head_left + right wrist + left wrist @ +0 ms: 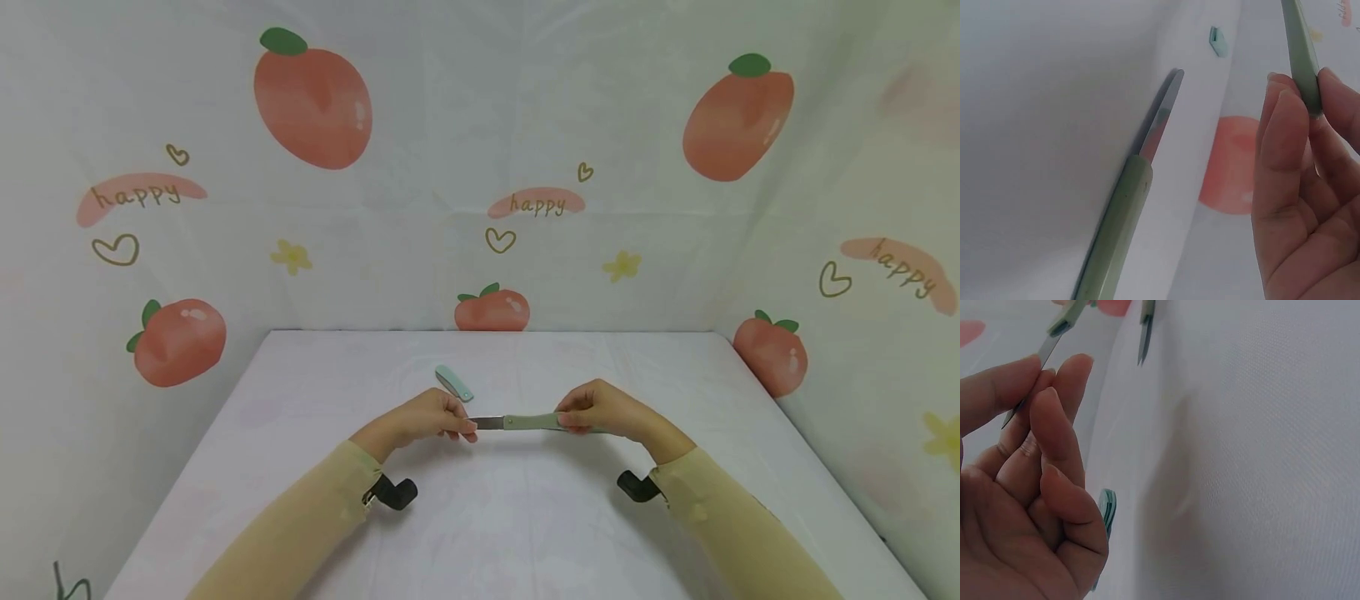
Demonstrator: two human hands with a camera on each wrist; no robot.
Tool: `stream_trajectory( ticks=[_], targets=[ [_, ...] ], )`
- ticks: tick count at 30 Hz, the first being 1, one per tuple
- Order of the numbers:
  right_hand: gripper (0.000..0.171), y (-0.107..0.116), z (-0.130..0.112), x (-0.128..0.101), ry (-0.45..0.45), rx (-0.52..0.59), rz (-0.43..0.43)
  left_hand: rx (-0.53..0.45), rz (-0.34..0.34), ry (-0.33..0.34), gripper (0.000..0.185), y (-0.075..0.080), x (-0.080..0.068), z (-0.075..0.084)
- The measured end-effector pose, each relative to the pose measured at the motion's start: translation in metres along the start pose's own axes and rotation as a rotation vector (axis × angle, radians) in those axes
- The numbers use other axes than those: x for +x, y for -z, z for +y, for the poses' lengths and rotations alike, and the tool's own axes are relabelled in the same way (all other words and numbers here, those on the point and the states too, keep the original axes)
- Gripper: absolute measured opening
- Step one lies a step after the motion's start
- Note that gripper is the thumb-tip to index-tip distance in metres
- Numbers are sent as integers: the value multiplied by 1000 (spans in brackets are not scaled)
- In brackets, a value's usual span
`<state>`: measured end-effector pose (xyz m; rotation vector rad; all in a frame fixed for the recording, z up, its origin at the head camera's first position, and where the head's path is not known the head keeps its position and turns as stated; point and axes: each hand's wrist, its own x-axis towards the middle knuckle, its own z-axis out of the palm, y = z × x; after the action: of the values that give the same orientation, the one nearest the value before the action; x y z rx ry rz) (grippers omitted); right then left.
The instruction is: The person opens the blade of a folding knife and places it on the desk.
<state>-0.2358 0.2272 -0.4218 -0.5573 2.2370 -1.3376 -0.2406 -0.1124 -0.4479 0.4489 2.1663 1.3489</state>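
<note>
Here, from the head view, you hold a slim knife [517,422] level between both hands, just above the white table [525,517] and near its middle. Your left hand [423,419] pinches the bare metal blade [487,422] at its tip, fingers curled round it. Your right hand [600,408] closes on the far end of the green handle [534,422]. A small green cap [454,382] lies on the table just beyond your left hand, apart from the knife. Both sleeves [315,517] are pale yellow, and a dark strap fitting sits at each wrist. A cloth with peaches and the word "happy" walls the table on three sides.

The left wrist view shows what the head view hides: the blade [1044,351] runs between your thumb and the tips of your fingers [1054,425], which are bent round it, not wrapped tight. The handle's start [1067,319] shows at the top edge. The cap [1107,509] peeks out behind your lower fingers. A faint reflection or shadow of the knife shows on the cloth.

The right wrist view gives the other end: the handle [1302,50] is pinched between your thumb and fingertips [1282,131], palm open below. To the left a second image of the knife lies along the white surface; whether shadow or reflection, you cannot tell. The cap [1217,41] is small and far off.
</note>
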Motion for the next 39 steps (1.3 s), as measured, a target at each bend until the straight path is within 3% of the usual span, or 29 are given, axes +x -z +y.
stream_trajectory(
  ticks=[12,17,24,28,39],
  targets=[
    [22,-4,10,1,-23,60,-41,36,-42,-25,18,-2,-1,-2],
    [22,-5,16,2,-37,96,-47,70,-20,-22,18,-3,0,-3],
    [24,-6,23,2,-58,104,-43,142,130,58,18,-1,5,-8],
    [24,-7,25,1,-84,97,-28,130,215,93,17,1,9,-9],
    [18,-11,36,3,-116,48,-18,141,460,120,18,9,24,-12]
  ],
)
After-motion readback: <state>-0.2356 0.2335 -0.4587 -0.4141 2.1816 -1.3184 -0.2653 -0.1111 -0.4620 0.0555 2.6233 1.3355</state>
